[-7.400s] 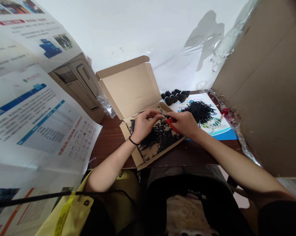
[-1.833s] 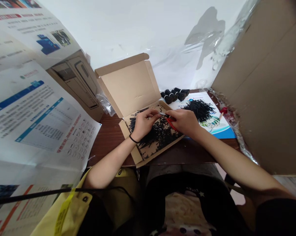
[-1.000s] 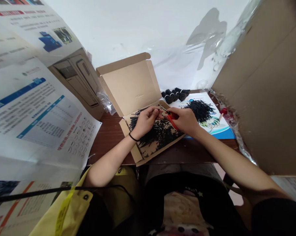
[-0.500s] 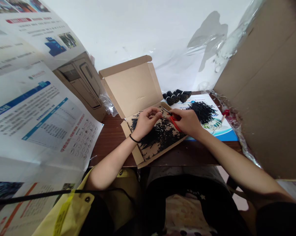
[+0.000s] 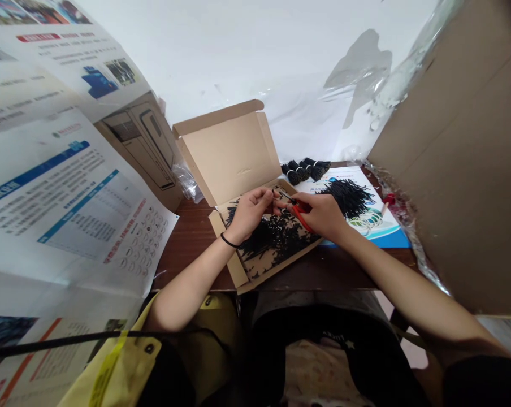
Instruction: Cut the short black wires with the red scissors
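Note:
My right hand [image 5: 325, 213] grips red-handled scissors [image 5: 301, 217], their blades pointing up and left over the open cardboard box [image 5: 232, 150]. Just left of the blades, my left hand [image 5: 255, 210] is pinched closed on a thin black strip, partly hidden by the fingers. Below both hands the box holds many loose black strips [image 5: 255, 243] and short black clippings [image 5: 291, 240]. A black band [image 5: 230, 241] circles my left wrist.
A pile of black strips [image 5: 349, 196] lies on a blue-and-white sheet [image 5: 391, 237] at right, beside pale cord [image 5: 368, 221]. Several tied black bundles [image 5: 308, 168] sit behind. Cardboard [image 5: 454, 169] rises at right; printed posters [image 5: 77, 215] and a carton [image 5: 143, 147] stand left.
My left fingers have shifted slightly and drawn closer to the scissor blades, with a thin dark strip now showing at them. The right hand still holds the scissors. The view has tilted slightly.

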`<state>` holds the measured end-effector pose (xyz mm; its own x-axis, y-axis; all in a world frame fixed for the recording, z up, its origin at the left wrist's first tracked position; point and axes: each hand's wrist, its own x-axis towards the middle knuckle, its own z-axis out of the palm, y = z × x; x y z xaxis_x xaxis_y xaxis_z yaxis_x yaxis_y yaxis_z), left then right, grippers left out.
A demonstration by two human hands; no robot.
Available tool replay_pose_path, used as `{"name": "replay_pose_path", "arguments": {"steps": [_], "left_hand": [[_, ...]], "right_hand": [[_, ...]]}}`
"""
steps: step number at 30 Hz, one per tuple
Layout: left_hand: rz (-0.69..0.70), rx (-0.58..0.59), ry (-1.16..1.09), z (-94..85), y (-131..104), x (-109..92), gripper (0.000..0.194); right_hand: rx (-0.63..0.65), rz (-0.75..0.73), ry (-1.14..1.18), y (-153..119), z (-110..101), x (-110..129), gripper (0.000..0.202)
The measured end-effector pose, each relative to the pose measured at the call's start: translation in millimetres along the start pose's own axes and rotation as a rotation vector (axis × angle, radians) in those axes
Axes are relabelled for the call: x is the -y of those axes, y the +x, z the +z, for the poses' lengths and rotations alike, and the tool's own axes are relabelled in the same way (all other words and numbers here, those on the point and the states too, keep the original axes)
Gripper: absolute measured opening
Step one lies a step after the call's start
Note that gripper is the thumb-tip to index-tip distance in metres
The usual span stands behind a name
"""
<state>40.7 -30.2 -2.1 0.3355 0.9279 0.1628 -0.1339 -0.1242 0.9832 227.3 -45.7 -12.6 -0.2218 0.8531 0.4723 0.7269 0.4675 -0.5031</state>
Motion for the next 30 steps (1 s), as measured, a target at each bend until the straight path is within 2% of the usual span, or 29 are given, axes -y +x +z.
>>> {"name": "replay_pose_path", "arguments": {"steps": [6,11,14,19,30], "left_hand": [[0.005,0.039,-0.012,0.9,-0.2,0.0,0.029],[0.086,-0.104,0.033,2.3,0.9,1.6,0.026],[0.11,-0.144,0.085,2.4,1.6,2.6,0.025],[0.127,-0.161,0.189,2.3,1.2,3.4,0.024],[0.148,-0.148,0.207,3.9,-0.2,2.4,0.023]], "right_hand": [[0.001,-0.004,0.019,-0.6,-1.4,1.2,0.028],[0.012,0.005,0.016,-0.8,-1.6,1.5,0.03],[0.002,0.004,0.018,-1.0,-1.0,1.3,0.028],[-0.022,-0.012,0.043,-1.3,-2.5,3.9,0.029],[-0.024,-0.006,-0.021,-4.0,0.5,6.5,0.03]]}}
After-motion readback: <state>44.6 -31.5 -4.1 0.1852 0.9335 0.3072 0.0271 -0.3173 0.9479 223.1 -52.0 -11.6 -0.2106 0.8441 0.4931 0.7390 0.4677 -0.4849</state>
